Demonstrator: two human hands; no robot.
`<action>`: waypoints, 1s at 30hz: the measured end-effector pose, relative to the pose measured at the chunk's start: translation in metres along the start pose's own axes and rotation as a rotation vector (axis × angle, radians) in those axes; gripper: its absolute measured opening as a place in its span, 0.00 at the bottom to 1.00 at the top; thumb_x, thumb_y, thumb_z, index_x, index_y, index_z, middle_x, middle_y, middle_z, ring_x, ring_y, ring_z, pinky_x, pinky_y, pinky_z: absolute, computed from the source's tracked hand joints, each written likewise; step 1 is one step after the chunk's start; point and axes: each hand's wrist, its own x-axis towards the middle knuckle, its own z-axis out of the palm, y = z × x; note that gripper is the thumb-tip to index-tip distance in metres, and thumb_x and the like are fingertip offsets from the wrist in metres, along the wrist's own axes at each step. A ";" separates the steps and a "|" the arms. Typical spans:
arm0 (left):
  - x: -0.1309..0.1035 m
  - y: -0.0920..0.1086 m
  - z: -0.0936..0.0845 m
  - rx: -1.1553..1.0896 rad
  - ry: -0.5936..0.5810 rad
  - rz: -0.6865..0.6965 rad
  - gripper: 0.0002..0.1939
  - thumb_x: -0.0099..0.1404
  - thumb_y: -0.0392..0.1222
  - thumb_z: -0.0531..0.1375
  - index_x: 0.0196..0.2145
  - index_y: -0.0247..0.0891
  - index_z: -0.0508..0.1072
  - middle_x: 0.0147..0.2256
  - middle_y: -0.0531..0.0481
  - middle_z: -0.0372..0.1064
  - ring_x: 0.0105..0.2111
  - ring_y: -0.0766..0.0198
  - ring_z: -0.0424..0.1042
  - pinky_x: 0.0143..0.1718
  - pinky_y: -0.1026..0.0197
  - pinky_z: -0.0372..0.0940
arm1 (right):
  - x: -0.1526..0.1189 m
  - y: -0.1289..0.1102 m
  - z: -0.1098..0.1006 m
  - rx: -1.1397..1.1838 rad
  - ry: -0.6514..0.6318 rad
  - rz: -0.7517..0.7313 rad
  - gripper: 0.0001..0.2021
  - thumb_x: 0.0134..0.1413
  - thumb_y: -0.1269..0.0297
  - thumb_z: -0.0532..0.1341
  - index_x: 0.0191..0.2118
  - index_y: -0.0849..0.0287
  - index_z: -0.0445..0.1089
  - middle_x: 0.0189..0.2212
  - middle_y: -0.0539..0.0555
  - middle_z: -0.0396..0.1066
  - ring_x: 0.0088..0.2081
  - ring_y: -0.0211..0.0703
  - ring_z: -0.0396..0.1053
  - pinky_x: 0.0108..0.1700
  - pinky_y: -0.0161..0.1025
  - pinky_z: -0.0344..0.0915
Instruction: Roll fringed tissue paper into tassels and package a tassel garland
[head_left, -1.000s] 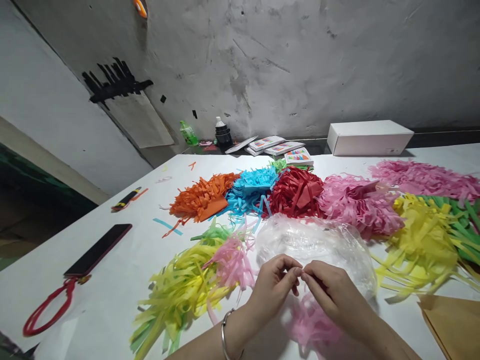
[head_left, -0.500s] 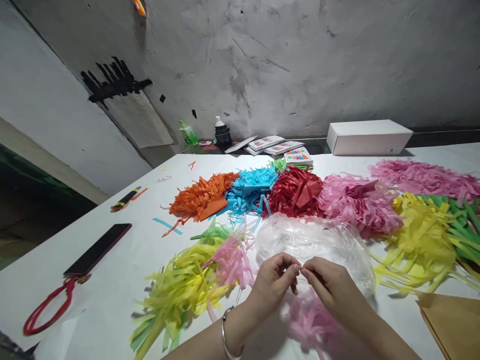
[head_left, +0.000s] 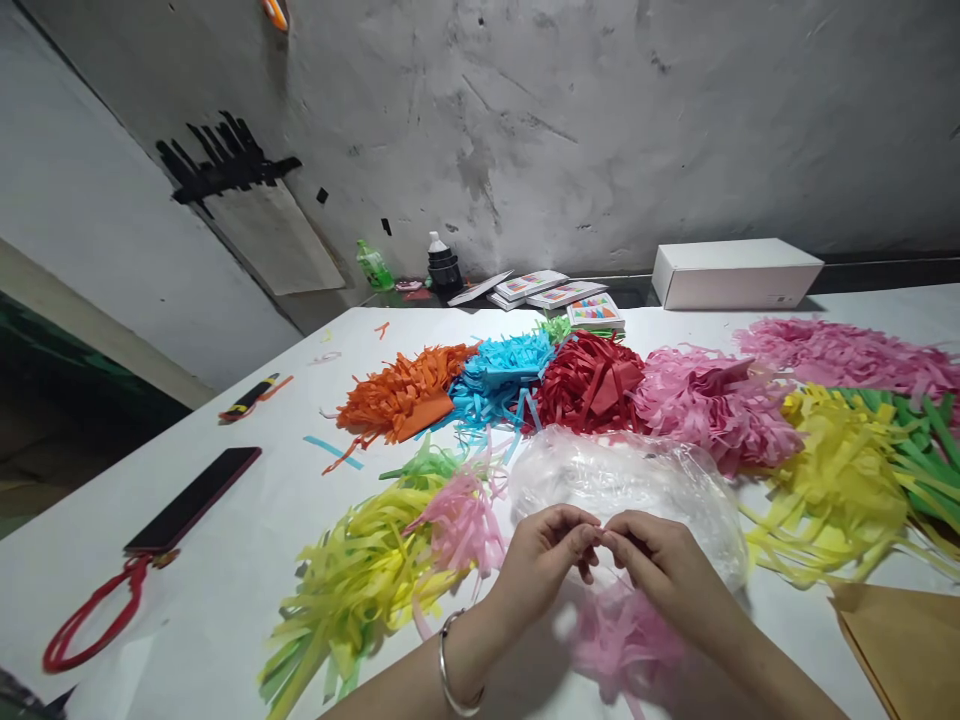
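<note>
My left hand (head_left: 553,553) and my right hand (head_left: 651,560) meet fingertip to fingertip, both pinched closed. Whatever is between the fingers is too small to make out. Just below them is a pink fringed paper tassel (head_left: 626,640), partly covered by my right hand. Behind my hands lies a clear plastic bag (head_left: 622,475), crumpled on the table. To the left of my left hand are a small pink tassel (head_left: 465,520) and a yellow and green fringed bunch (head_left: 360,570).
Across the white table (head_left: 225,600) run orange (head_left: 397,395), blue (head_left: 502,375), red (head_left: 592,385) and pink (head_left: 712,405) fringe bundles. Yellow fringe (head_left: 844,480) and brown paper (head_left: 900,645) lie right. A phone (head_left: 195,500) and a cutter (head_left: 250,398) lie left; a white box (head_left: 739,275) stands behind.
Little differs. My hands stay joined at the fingertips, with only a slight shift of the fingers. The whole view has moved by a few pixels.
</note>
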 end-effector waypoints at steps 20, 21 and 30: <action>0.000 0.007 -0.016 0.755 -0.064 0.417 0.04 0.62 0.34 0.62 0.29 0.36 0.76 0.26 0.50 0.73 0.26 0.68 0.69 0.27 0.68 0.61 | -0.002 0.006 0.001 -0.104 -0.050 -0.004 0.15 0.68 0.57 0.53 0.33 0.56 0.70 0.28 0.50 0.71 0.31 0.41 0.68 0.34 0.36 0.59; 0.000 0.006 -0.016 0.774 -0.063 0.424 0.04 0.62 0.33 0.62 0.30 0.37 0.76 0.26 0.51 0.73 0.26 0.68 0.68 0.27 0.68 0.61 | -0.002 0.007 0.001 -0.110 -0.054 -0.005 0.15 0.68 0.58 0.53 0.33 0.56 0.70 0.28 0.50 0.71 0.31 0.41 0.68 0.35 0.37 0.59; 0.000 -0.002 -0.016 0.868 -0.047 0.483 0.05 0.59 0.31 0.58 0.29 0.37 0.72 0.26 0.51 0.70 0.25 0.67 0.67 0.25 0.67 0.60 | -0.003 0.008 0.004 -0.157 -0.066 -0.012 0.14 0.68 0.59 0.52 0.32 0.56 0.69 0.28 0.50 0.72 0.31 0.42 0.69 0.34 0.38 0.59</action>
